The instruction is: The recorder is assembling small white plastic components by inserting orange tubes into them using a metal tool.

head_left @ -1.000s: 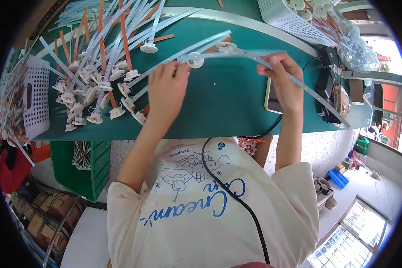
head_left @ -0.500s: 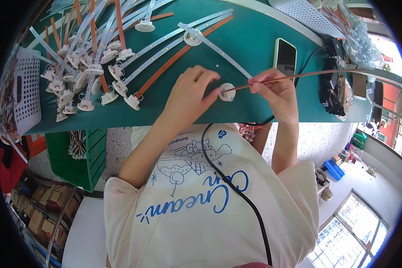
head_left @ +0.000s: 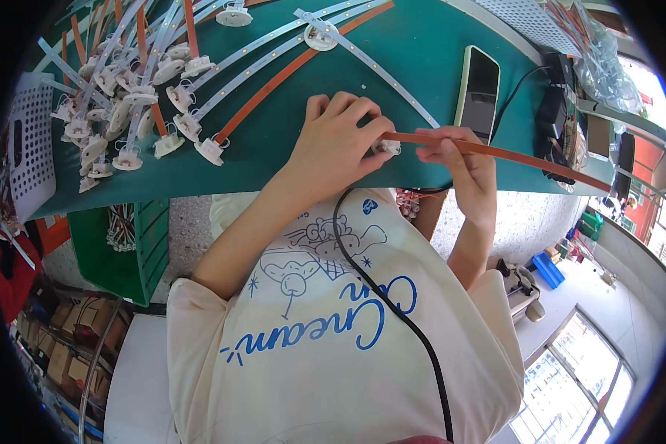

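My left hand (head_left: 340,140) is closed over a small white round lamp base (head_left: 389,146), and most of the base is hidden under the fingers. An orange-backed LED strip (head_left: 525,156) runs out from that base to the right. My right hand (head_left: 462,170) pinches the strip a short way from the base, thumb below and fingers above. Just beyond both hands, a pale LED strip (head_left: 381,72) lies with its end close to my right fingers. It reaches to another white round base (head_left: 320,35) farther back.
Many strips with white bases (head_left: 118,111) are heaped at the left of the green table (head_left: 266,159). A phone (head_left: 477,92) lies beyond my right hand. White perforated baskets (head_left: 37,140) stand at the sides. A black cable (head_left: 392,303) crosses my shirt.
My left fingers have closed farther over the base. The strip has turned from edge-on to show its flat orange face, and its free end has swung down toward me.
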`<state>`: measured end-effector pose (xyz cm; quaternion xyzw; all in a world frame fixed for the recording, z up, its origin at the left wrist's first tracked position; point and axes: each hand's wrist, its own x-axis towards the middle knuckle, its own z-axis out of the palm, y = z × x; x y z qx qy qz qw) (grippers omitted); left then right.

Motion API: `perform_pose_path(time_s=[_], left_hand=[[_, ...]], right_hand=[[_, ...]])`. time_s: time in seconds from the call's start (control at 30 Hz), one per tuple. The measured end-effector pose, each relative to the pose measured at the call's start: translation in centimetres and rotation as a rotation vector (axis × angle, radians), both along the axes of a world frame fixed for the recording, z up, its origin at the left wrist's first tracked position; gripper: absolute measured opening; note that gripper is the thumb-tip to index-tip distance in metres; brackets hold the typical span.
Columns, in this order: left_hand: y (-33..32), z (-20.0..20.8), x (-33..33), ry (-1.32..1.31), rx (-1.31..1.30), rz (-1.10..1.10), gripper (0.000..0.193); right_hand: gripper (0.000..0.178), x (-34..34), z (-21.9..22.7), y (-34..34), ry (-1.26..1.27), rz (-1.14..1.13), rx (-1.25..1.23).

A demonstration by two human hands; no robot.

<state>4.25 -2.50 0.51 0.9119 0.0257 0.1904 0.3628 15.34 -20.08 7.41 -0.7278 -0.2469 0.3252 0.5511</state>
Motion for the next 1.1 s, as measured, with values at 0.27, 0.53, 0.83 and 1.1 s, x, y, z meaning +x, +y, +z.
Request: perform_pose_path(time_s=[0.27, 0.53, 0.83, 1.1], left_hand=[[0.0, -0.2, -0.9, 0.047, 0.035, 0.173, 0.029], [-0.2, -0.5, -0.8, -0.027, -0.009, 0.208, 0.041], [-0.2, -0.3, -0.6, -0.044, -0.099, 0.23, 0.054], [-0.2, -0.7, -0.5, -0.073, -0.032, 0.244, 0.055]], right_hand=[[0.016, -0.4, -1.1, 0.7, -0.003, -0.108, 0.098], [0.015, -0.3, -1.8, 2.2, -0.048, -0.123, 0.056], [0.013, 0.6, -2.1, 3.4, -0.056, -0.017, 0.099], [0.015, 0.7, -3.1, 4.5, 0.031, -0.073, 0.178]])
